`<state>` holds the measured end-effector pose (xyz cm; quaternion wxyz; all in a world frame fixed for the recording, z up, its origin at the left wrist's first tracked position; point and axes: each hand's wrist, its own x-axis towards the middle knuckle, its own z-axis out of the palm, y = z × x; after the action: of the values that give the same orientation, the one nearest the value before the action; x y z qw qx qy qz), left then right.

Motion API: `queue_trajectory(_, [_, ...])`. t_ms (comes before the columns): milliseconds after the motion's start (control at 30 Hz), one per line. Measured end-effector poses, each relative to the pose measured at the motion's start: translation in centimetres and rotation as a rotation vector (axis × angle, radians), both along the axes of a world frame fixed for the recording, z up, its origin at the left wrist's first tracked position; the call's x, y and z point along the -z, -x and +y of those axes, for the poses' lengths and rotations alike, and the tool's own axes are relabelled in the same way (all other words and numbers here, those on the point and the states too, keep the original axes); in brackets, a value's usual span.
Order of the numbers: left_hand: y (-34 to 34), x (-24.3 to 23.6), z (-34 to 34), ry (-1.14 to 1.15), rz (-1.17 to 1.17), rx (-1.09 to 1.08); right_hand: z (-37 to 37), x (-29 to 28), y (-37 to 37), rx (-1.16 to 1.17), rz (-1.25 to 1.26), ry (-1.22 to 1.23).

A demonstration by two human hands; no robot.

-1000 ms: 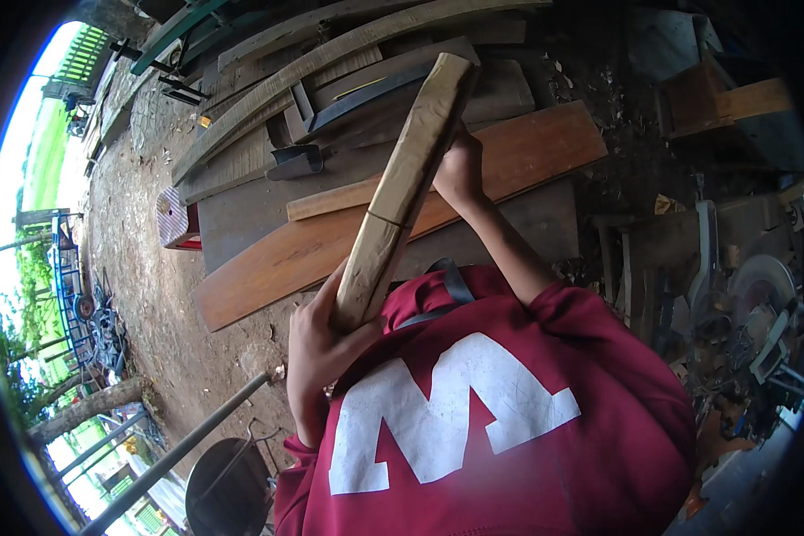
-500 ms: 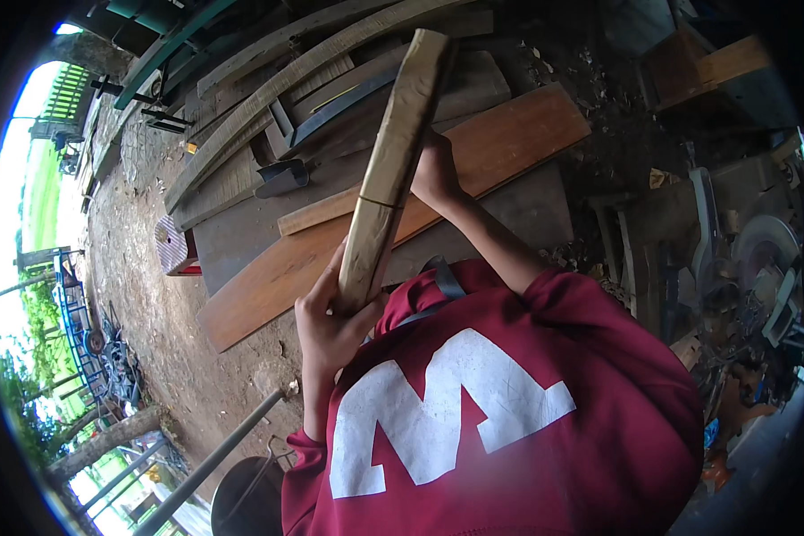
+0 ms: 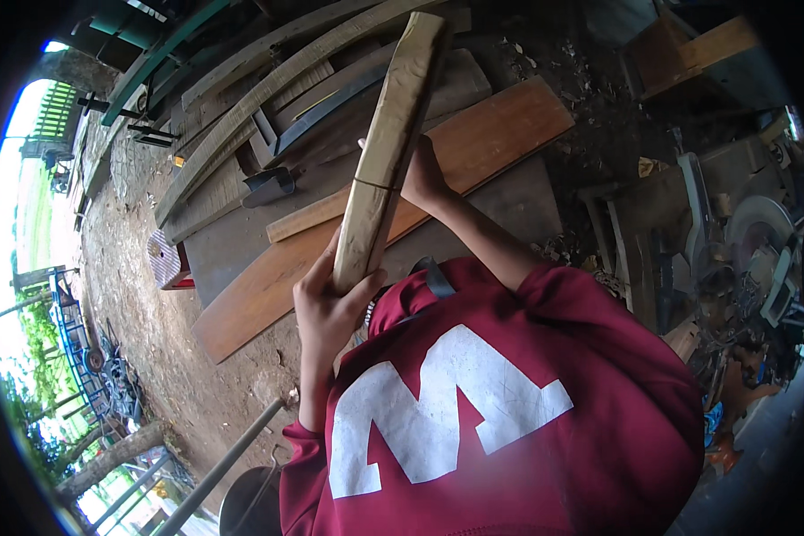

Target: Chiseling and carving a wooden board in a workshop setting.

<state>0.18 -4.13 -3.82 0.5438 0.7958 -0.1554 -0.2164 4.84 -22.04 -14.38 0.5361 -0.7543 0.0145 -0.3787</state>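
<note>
A thick, pale length of wood [image 3: 372, 161] slants up and away in front of me, raised over the workbench. A thin dark line crosses its upper face near the middle. My left hand [image 3: 326, 299] is closed round its near end, thumb on the right side and fingers on the left. Farther up, my right hand [image 3: 426, 176] holds it from the right and underneath. Most of that hand's fingers are hidden by the wood, though a fingertip shows at its left edge. Below lie a wide reddish-brown plank [image 3: 500, 129] and a narrower wooden strip [image 3: 308, 217].
Long rough boards [image 3: 232, 134] and a metal square [image 3: 264, 132] lie on the far part of the workbench [image 3: 509, 214]. A curved dark piece [image 3: 270, 186] rests nearby. At right stands a machine with a round disc [image 3: 764, 228]. A grey pole [image 3: 228, 464] slants at lower left.
The wood and both hands sit slightly higher and farther left in view. The bench and boards have shifted left as well, with the view. Both hands keep their hold.
</note>
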Motion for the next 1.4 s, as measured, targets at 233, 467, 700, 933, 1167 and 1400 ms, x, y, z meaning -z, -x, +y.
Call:
queue_trajectory(233, [0.0, -5.6, 0.6, 0.072, -0.124, 0.111, 0.2, -1.4, 1.5, 0.18, -0.023, 0.171])
queue_trajectory(467, [1.5, 0.2, -1.1, -0.005, 0.105, -0.086, 0.0, 0.1, 0.1, -0.095, 0.046, -0.195])
queue_trajectory(700, [1.9, -1.7, 1.1, 0.186, 0.199, -0.161, 0.0, -0.7, 2.0, 0.054, 0.195, -0.04])
queue_trajectory(933, [1.6, -1.3, 2.4, 0.15, 0.164, -0.3, -0.8, -0.9, 1.6, 0.057, 0.161, -0.099])
queue_trajectory(1167, [2.0, -2.1, 1.5, 0.163, 0.261, -0.159, -0.6, -0.5, 1.4, 0.049, 0.139, -0.023])
queue_trajectory(1400, [0.8, -1.7, 1.5, 0.039, 0.307, -0.12, -1.2, -1.5, 3.8, 0.007, 0.215, 0.143])
